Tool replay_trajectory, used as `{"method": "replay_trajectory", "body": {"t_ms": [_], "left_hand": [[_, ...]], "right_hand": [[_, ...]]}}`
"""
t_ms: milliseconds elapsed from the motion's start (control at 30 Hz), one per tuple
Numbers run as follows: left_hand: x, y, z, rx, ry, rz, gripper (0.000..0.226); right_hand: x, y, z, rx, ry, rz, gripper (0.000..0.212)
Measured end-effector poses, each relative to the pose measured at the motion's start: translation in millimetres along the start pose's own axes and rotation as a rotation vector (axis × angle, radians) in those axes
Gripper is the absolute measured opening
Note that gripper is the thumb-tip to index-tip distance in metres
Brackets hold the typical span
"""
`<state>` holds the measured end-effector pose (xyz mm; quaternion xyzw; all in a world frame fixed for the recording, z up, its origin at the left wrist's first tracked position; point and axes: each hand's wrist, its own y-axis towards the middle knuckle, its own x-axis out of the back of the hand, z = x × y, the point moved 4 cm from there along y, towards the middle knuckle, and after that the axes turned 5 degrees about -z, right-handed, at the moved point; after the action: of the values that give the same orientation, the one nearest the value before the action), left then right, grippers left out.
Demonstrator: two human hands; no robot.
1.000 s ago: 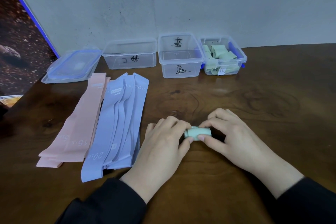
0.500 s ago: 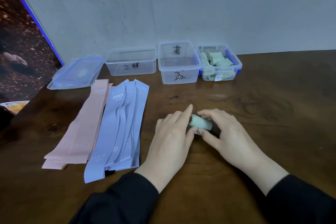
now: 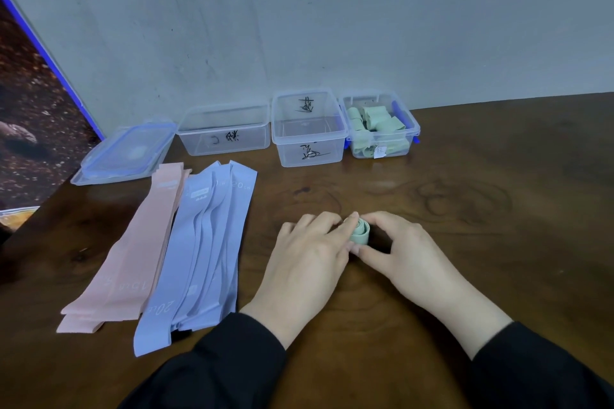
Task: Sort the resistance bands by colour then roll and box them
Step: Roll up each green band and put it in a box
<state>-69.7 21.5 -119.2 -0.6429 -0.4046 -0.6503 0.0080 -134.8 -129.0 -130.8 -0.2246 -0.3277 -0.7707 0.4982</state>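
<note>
The right hand (image 3: 398, 252) held the green roll (image 3: 359, 233) with thumb below and fingers curled over its far side. The left hand (image 3: 309, 256) pressed against the roll's near-left end, index finger laid along the top, the other fingers loosely bent. The roll rested on the wooden table (image 3: 465, 242), between the two hands.

Judged by its look, the rolled band was light, soft and elastic, and likely to spring open if released. The grip should therefore span the outer wrap and the loose tail together, squeezing across the coil's diameter, not its ends.

Further out, the right box (image 3: 410, 129) at the wall already contained green rolls. The middle box (image 3: 309, 149) and the left box (image 3: 206, 146) showed no bands inside. A stack of lids (image 3: 126, 156) lay left of the boxes. The pink bands (image 3: 133, 249) and the blue bands (image 3: 206, 249) lay flat and unrolled, side by side, left of the hands.
</note>
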Motion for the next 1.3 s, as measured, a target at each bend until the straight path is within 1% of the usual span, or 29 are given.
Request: {"method": "replay_trajectory", "body": {"t_ms": [100,167,300,367,467,567,633,767,867,933,1033,1200,1300], "left_hand": [[0,-1,1,0.021,-0.049,0.022,0.046],[1,0,-1,0.073,-0.144,0.048,0.046],[3,0,6,0.388,-0.514,0.08,0.055],[6,-1,10,0.481,-0.657,0.049,0.046],[9,-2,12,0.547,-0.758,0.052,0.021],[10,-3,14,0.579,-0.853,0.035,0.009],[11,-3,16,0.576,-0.876,0.038,0.007],[11,-4,16,0.564,-0.853,0.074,0.005],[11,-3,18,0.567,-0.827,0.064,0.004],[11,-3,17,0.574,-0.826,0.055,0.005],[11,-2,15,0.597,-0.894,0.061,0.011],[8,-3,15,0.631,-0.987,0.101,0.017],[9,-4,15,0.625,-1.019,0.146,0.018]], "right_hand": [[1,0,2,-0.018,0.045,0.019,0.03],[2,0,3,-0.041,0.087,0.03,0.028],[3,-1,4,-0.094,0.164,0.039,0.025],[5,-2,6,-0.111,0.243,0.044,0.024],[6,-2,9,-0.147,0.391,0.096,0.025],[7,-2,12,-0.174,0.537,0.105,0.03],[8,-1,11,-0.183,0.561,0.095,0.03],[7,-1,10,-0.204,0.601,0.117,0.024],[8,-1,11,-0.208,0.611,0.103,0.02],[9,-1,11,-0.204,0.602,0.094,0.019],[10,-1,12,-0.206,0.657,0.099,0.02],[11,-2,14,-0.199,0.707,0.103,0.027],[10,-1,11,-0.234,0.799,0.081,0.034]]}}
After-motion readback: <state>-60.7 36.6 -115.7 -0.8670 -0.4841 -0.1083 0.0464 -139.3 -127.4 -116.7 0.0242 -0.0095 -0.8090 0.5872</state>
